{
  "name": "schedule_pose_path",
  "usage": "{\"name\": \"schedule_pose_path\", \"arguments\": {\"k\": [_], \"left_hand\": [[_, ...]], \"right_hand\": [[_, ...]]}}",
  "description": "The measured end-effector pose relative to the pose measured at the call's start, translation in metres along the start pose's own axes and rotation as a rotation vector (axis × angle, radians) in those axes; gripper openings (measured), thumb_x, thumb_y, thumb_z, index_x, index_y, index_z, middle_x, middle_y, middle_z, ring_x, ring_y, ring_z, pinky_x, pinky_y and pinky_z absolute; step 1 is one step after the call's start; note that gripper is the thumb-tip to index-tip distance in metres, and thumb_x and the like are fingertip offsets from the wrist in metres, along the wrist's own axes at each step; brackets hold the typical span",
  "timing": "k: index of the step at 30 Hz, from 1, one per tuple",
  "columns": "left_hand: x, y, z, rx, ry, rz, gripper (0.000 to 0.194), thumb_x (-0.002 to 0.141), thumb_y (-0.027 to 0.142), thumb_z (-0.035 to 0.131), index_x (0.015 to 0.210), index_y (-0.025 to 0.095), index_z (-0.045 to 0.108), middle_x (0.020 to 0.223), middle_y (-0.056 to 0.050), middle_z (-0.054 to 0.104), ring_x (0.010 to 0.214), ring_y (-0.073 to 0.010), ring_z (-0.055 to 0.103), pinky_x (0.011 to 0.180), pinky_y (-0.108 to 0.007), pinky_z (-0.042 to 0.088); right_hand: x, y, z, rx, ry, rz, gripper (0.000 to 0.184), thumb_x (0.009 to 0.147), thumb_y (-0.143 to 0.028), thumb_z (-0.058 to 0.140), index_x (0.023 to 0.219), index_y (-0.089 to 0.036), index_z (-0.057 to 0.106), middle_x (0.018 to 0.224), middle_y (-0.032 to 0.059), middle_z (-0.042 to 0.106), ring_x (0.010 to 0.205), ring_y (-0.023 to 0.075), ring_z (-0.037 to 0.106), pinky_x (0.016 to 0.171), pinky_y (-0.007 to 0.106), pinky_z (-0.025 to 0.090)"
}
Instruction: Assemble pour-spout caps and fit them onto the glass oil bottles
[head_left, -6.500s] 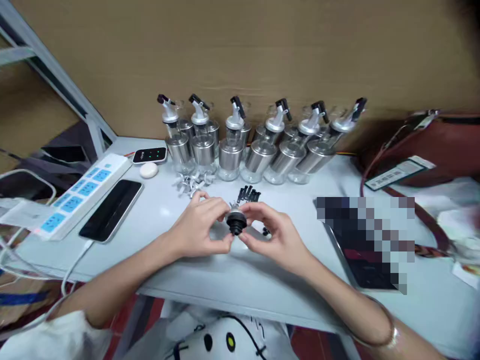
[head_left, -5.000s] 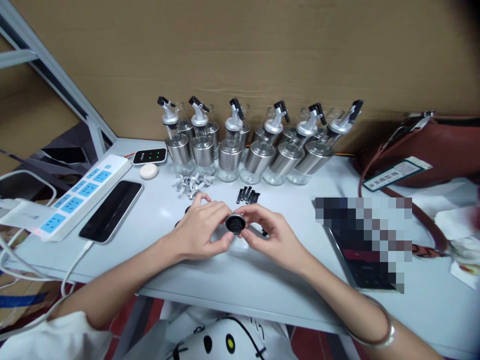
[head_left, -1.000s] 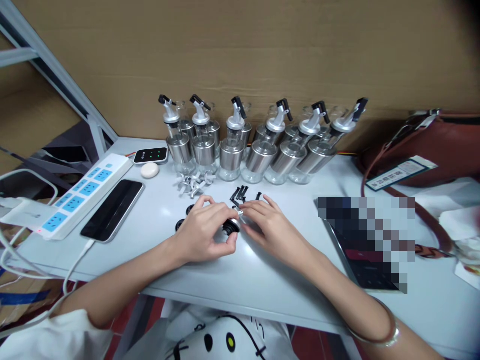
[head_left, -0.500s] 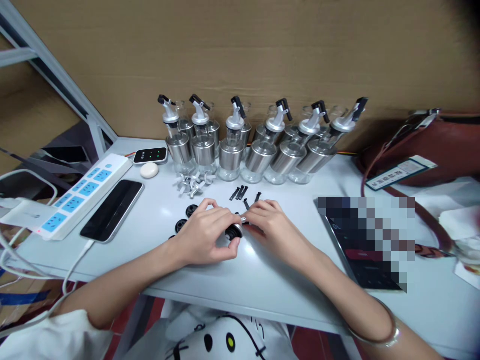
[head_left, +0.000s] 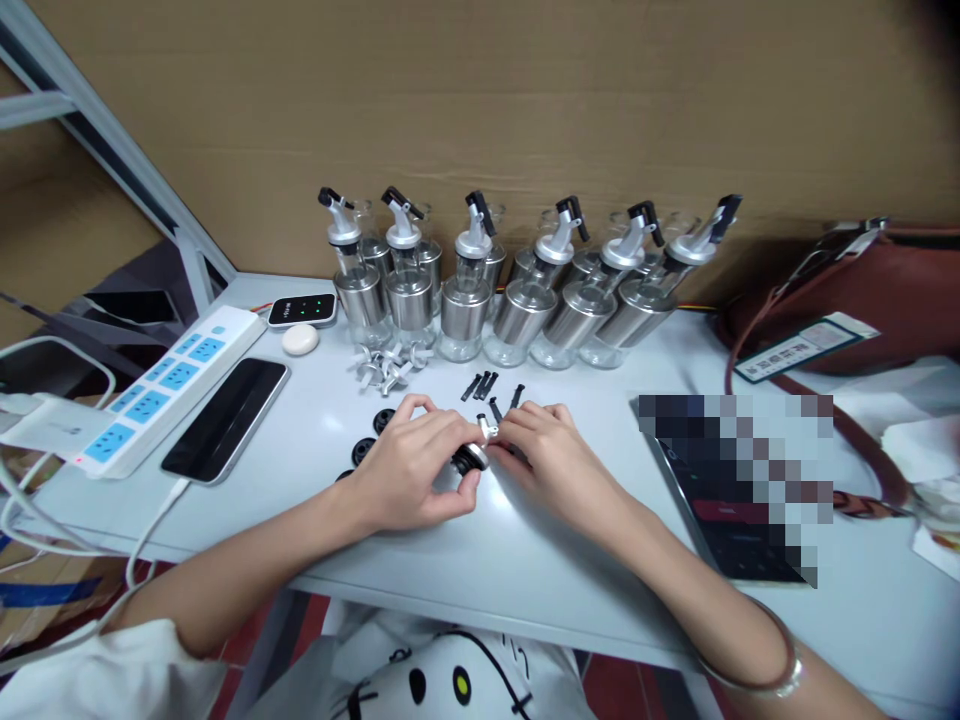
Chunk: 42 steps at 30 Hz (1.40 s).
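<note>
My left hand (head_left: 411, 468) is closed around a black and silver pourer cap (head_left: 470, 458), holding it just above the white table (head_left: 480, 560). My right hand (head_left: 546, 450) has its fingers pinched together at the cap's silver spout (head_left: 487, 429). Several small black pins (head_left: 491, 390) lie just behind my hands. Loose black round parts (head_left: 365, 449) sit left of my left hand. A small heap of silver spouts (head_left: 388, 365) lies further back.
Glass and steel dispenser bottles (head_left: 517, 300) with pourer tops stand in a row against the cardboard wall. A phone (head_left: 225, 418), a white power strip (head_left: 161, 385), a small black device (head_left: 301, 309) and a white oval object (head_left: 300, 339) lie at left. A brown bag (head_left: 862, 290) sits at right.
Both hands stayed together around the cap. The right hand reached back to the black pins, then returned with its fingers pinched at the cap's spout. Some pins have been shifted apart.
</note>
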<state>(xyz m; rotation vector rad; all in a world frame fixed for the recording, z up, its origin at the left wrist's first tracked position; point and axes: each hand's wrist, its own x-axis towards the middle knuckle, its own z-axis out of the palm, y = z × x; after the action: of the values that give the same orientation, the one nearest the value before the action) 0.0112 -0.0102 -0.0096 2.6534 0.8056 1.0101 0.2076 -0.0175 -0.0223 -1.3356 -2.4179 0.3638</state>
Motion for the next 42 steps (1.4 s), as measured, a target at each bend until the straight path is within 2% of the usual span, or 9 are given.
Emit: {"name": "schedule_pose_path", "arguments": {"k": [3,6,12,17,21,25,32,42], "left_hand": [[-0.001,-0.001,0.0,-0.009,0.015,-0.033,0.018,0.077,0.017,0.046,0.095,0.018,0.049,0.083,-0.002,0.065,0.073,-0.0151,0.06,0.082,-0.035,0.039],[-0.002,-0.001,0.001,-0.007,0.023,-0.067,0.018,0.076,0.016,0.045,0.094,0.018,0.049,0.082,-0.001,0.064,0.073,-0.0151,0.06,0.082,-0.036,0.039],[-0.002,-0.003,0.004,-0.027,0.041,-0.073,0.021,0.076,0.013,0.046,0.096,0.018,0.045,0.084,-0.001,0.063,0.075,-0.0151,0.06,0.083,-0.036,0.039],[-0.003,-0.003,0.004,-0.039,0.051,-0.08,0.028,0.077,0.013,0.047,0.103,0.02,0.042,0.087,-0.001,0.063,0.076,-0.0157,0.06,0.081,-0.034,0.043],[-0.003,-0.002,0.004,-0.054,0.041,-0.09,0.041,0.077,0.014,0.047,0.117,0.02,0.038,0.093,-0.004,0.062,0.082,-0.0177,0.06,0.078,-0.034,0.046],[-0.002,-0.002,0.003,-0.059,0.017,-0.076,0.046,0.078,0.012,0.046,0.123,0.02,0.037,0.098,-0.005,0.062,0.088,-0.0185,0.059,0.081,-0.034,0.046],[-0.002,-0.003,0.001,-0.06,-0.009,-0.073,0.046,0.079,0.012,0.046,0.123,0.021,0.041,0.1,-0.004,0.062,0.09,-0.0179,0.059,0.085,-0.035,0.042],[-0.003,-0.004,0.003,-0.047,-0.022,-0.073,0.042,0.078,0.013,0.046,0.119,0.018,0.042,0.094,-0.003,0.063,0.083,-0.0169,0.06,0.085,-0.035,0.04]], "right_hand": [[0.0,-0.001,-0.002,0.099,0.148,0.064,0.011,0.091,-0.017,0.048,0.084,-0.017,0.056,0.079,0.0044,0.061,0.076,0.0196,0.053,0.069,0.032,0.032],[0.001,-0.004,-0.008,0.293,0.264,0.092,0.011,0.092,-0.02,0.044,0.086,-0.018,0.053,0.081,0.0041,0.059,0.076,0.0181,0.054,0.069,0.03,0.038],[-0.001,-0.01,-0.011,0.612,0.217,0.107,0.008,0.09,-0.021,0.049,0.088,-0.019,0.056,0.081,0.0019,0.06,0.072,0.015,0.053,0.066,0.026,0.043],[-0.001,-0.009,-0.007,0.714,0.23,0.163,0.01,0.088,-0.026,0.053,0.091,-0.02,0.06,0.085,0.0036,0.063,0.076,0.0164,0.056,0.067,0.028,0.045],[-0.001,-0.009,-0.006,0.798,0.223,0.153,0.013,0.088,-0.026,0.055,0.098,-0.02,0.061,0.091,0.0045,0.064,0.081,0.0167,0.059,0.073,0.03,0.048],[-0.001,-0.011,-0.006,0.874,0.246,0.145,0.013,0.087,-0.024,0.055,0.097,-0.02,0.063,0.091,0.0042,0.065,0.081,0.016,0.061,0.074,0.029,0.05],[-0.003,-0.011,-0.003,0.849,0.304,0.146,0.012,0.087,-0.021,0.057,0.096,-0.021,0.064,0.092,0.0029,0.066,0.084,0.0152,0.061,0.074,0.027,0.05],[-0.003,-0.011,-0.005,0.739,0.223,0.124,0.011,0.089,-0.023,0.055,0.097,-0.02,0.061,0.09,0.0037,0.065,0.082,0.0161,0.06,0.073,0.027,0.05]]}}
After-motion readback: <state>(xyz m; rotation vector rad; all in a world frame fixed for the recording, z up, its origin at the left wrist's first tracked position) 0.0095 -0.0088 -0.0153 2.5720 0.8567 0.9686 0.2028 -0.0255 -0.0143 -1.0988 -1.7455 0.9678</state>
